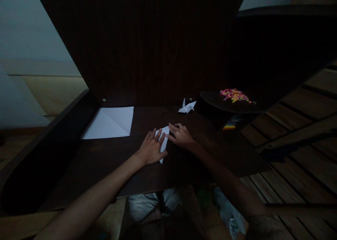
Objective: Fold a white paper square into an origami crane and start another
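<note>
A folded piece of white paper, narrow and pointed toward me, lies on the dark wooden desk. My left hand rests flat over its left side, fingers spread and thumb across its lower part. At the paper's upper right edge is my right hand, its fingertips touching the paper and its fingers loosely extended. Both hands press from above rather than grasp. Part of the paper is hidden beneath the left fingers. Behind the right hand stands a white folded paper crane.
A stack of white square sheets with a diagonal crease lies at the back left. On a raised curved shelf to the right sits a heap of small colourful pieces. Dark panels rise behind and at the left; wooden slats lie at the right.
</note>
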A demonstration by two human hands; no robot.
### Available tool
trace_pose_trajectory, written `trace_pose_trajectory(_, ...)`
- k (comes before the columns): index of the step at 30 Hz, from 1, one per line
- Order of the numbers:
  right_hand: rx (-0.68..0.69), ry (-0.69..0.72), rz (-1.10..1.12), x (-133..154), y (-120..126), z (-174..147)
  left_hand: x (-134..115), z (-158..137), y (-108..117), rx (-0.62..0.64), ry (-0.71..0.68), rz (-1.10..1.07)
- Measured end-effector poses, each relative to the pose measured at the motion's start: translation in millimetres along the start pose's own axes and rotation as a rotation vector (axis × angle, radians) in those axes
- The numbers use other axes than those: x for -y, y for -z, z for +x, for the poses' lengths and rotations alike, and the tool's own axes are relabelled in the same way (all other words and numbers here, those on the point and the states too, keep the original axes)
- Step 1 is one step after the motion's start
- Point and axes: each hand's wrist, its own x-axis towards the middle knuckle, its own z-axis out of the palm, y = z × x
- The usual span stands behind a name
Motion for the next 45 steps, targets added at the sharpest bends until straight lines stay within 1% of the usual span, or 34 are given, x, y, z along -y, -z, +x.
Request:
trace_pose_trajectory(2,0.001,-0.002,0.000,-0.3,-0.8,0.1,12.9,-1.4,7.7,0.023,-0.052,-0.060)
trace_pose_trajectory(4,0.002,-0.003,0.000,-0.6,-1.8,0.5,31.7,-3.6,17.0,0.091,-0.155,-0.152)
trace_pose_trajectory(5,0.002,-0.002,0.001,-0.7,-2.1,0.7,41.7,-5.0,21.2,0.102,-0.163,-0.203)
trace_pose_trajectory(6,0.001,-0.002,0.004,-0.6,-2.4,1.0,51.1,-6.2,24.5,0.079,-0.126,-0.241)
trace_pose_trajectory(8,0.000,-0.002,0.009,-0.4,-2.5,1.4,65.8,-7.9,27.6,-0.010,-0.041,-0.280)
trace_pose_trajectory(10,0.001,-0.009,0.011,-0.2,-2.0,1.7,73.5,-7.9,26.6,-0.080,-0.016,-0.292)
trace_pose_trajectory(14,0.008,-0.019,0.008,0.1,-0.1,2.0,75.9,-4.4,20.4,-0.152,-0.069,-0.336)
trace_pose_trajectory(18,0.019,-0.028,0.011,0.7,1.9,1.6,77.9,-2.9,17.5,-0.190,-0.038,-0.352)
trace_pose_trajectory(20,0.023,-0.028,0.003,1.5,2.6,1.2,80.2,-3.4,17.1,-0.174,-0.031,-0.324)
trace_pose_trajectory(24,0.028,-0.011,-0.025,3.1,3.1,0.9,83.0,-4.1,16.1,-0.118,-0.074,-0.259)
trace_pose_trajectory(29,0.034,0.004,-0.045,4.1,3.6,1.2,82.7,-2.5,12.7,-0.156,-0.080,-0.305)
trace_pose_trajectory(34,0.017,0.003,-0.049,4.5,3.9,1.6,83.8,-1.4,9.0,-0.157,-0.068,-0.335)
trace_pose_trajectory(40,0.015,-0.002,-0.036,5.5,3.9,2.1,82.9,1.2,4.6,-0.179,-0.101,-0.307)
trace_pose_trajectory(45,0.018,-0.024,-0.010,6.1,4.6,2.8,80.2,5.8,0.8,-0.178,-0.131,-0.226)
